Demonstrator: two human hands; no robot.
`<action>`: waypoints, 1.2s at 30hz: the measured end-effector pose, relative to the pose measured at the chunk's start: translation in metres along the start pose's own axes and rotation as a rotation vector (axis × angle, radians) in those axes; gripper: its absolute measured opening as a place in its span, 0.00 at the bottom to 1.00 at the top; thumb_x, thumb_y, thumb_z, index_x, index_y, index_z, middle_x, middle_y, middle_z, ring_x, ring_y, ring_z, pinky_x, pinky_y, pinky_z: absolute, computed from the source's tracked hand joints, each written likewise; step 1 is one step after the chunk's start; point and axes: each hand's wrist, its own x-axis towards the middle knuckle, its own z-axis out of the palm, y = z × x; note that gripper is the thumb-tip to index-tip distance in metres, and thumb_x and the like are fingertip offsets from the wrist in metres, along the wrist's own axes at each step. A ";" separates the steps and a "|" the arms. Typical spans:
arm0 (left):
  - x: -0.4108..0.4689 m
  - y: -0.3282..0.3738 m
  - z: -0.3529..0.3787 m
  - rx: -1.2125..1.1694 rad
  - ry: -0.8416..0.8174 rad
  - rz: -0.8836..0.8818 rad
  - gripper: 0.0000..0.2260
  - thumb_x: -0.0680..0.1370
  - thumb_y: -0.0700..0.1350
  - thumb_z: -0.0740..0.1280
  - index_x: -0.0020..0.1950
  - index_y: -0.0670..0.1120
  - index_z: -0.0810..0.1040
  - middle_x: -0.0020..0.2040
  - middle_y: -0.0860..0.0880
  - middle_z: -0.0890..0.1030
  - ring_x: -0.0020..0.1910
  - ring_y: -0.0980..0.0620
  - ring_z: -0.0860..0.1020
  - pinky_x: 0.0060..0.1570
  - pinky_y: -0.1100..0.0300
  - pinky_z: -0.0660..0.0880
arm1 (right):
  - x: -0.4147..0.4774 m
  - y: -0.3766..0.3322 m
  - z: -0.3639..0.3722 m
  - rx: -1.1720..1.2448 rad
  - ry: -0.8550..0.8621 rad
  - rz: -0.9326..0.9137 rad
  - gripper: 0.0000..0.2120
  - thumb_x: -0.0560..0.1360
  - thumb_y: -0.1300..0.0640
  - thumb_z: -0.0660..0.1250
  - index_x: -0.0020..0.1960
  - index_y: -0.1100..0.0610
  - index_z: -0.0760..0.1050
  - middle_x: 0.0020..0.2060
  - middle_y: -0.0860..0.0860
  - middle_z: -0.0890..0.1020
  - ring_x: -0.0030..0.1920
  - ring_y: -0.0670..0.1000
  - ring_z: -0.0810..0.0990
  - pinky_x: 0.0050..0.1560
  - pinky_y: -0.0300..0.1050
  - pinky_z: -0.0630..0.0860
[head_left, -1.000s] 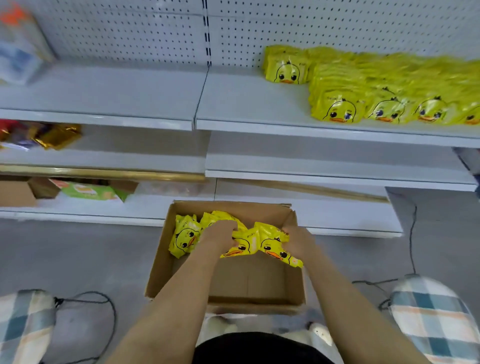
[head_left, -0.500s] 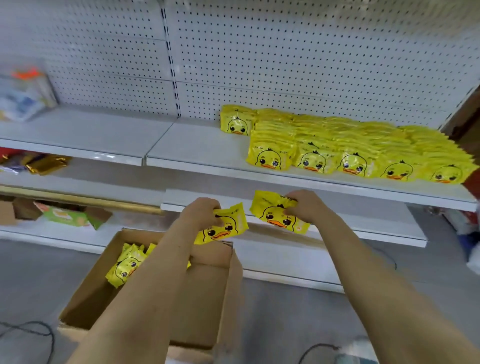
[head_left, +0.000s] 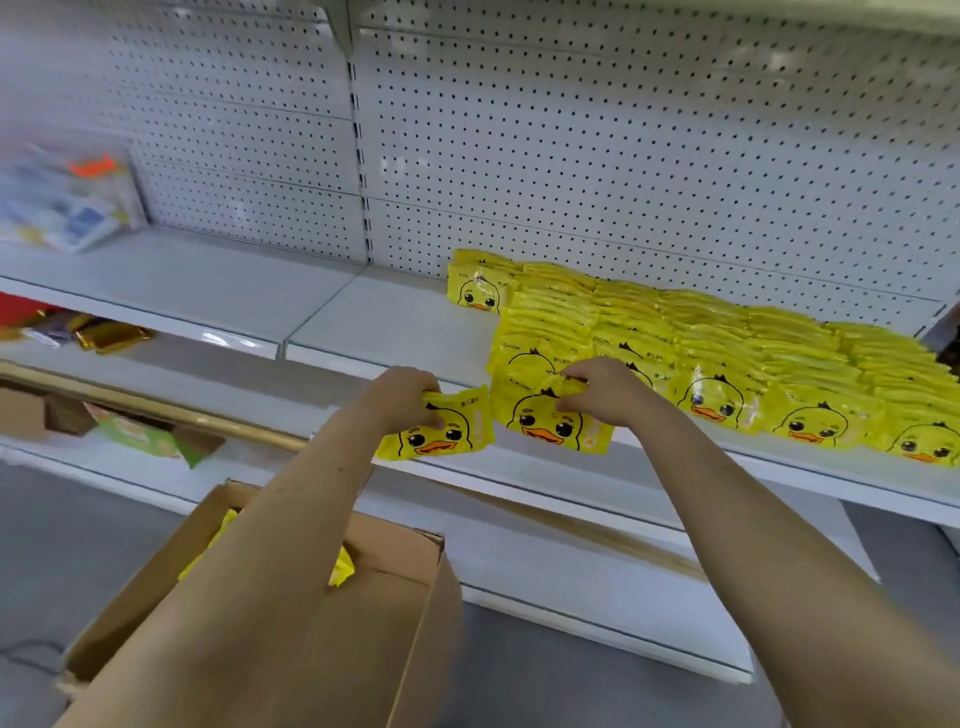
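Note:
My left hand (head_left: 402, 397) grips a yellow duck-face packet (head_left: 441, 428) by its top edge, in front of the white shelf (head_left: 395, 332). My right hand (head_left: 602, 389) pinches a second yellow duck packet (head_left: 550, 423) at the shelf's front edge, against the left end of the rows of matching duck packets (head_left: 727, 353) that fill the shelf to the right. One more duck packet (head_left: 475, 291) stands behind those rows near the pegboard. Below, an open cardboard box (head_left: 332, 623) on the floor holds more yellow packets (head_left: 340, 571), mostly hidden by my left forearm.
White pegboard (head_left: 571, 156) backs the shelves. A blurred blue and white pack (head_left: 62, 202) stands on the left shelf. Gold wrappers (head_left: 111, 335) and a green packet (head_left: 140, 439) lie on lower left shelves. Lower shelf boards (head_left: 571, 571) jut out beneath; grey floor lies around the box.
Both hands lifted a duck packet each out of the box and rose to the shelf. The right packet now meets the front row; my view tilted up.

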 end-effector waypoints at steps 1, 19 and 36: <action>0.007 -0.003 -0.003 0.006 0.004 0.003 0.16 0.70 0.50 0.73 0.55 0.45 0.79 0.52 0.47 0.79 0.52 0.48 0.75 0.44 0.59 0.67 | 0.010 -0.003 -0.003 -0.009 -0.001 -0.014 0.26 0.71 0.50 0.73 0.66 0.57 0.74 0.63 0.55 0.75 0.62 0.56 0.72 0.51 0.43 0.67; 0.150 -0.075 -0.043 0.015 0.065 -0.034 0.12 0.71 0.50 0.72 0.53 0.50 0.78 0.45 0.52 0.77 0.46 0.53 0.71 0.41 0.58 0.69 | 0.213 -0.038 -0.018 0.076 0.105 -0.089 0.27 0.72 0.52 0.72 0.69 0.58 0.71 0.67 0.55 0.73 0.67 0.55 0.70 0.59 0.43 0.67; 0.230 -0.069 -0.041 0.139 0.043 -0.115 0.11 0.74 0.52 0.69 0.55 0.53 0.76 0.44 0.53 0.73 0.46 0.52 0.72 0.39 0.58 0.66 | 0.351 -0.034 -0.003 0.054 0.090 -0.144 0.20 0.73 0.53 0.71 0.63 0.59 0.76 0.58 0.57 0.79 0.58 0.57 0.76 0.51 0.43 0.68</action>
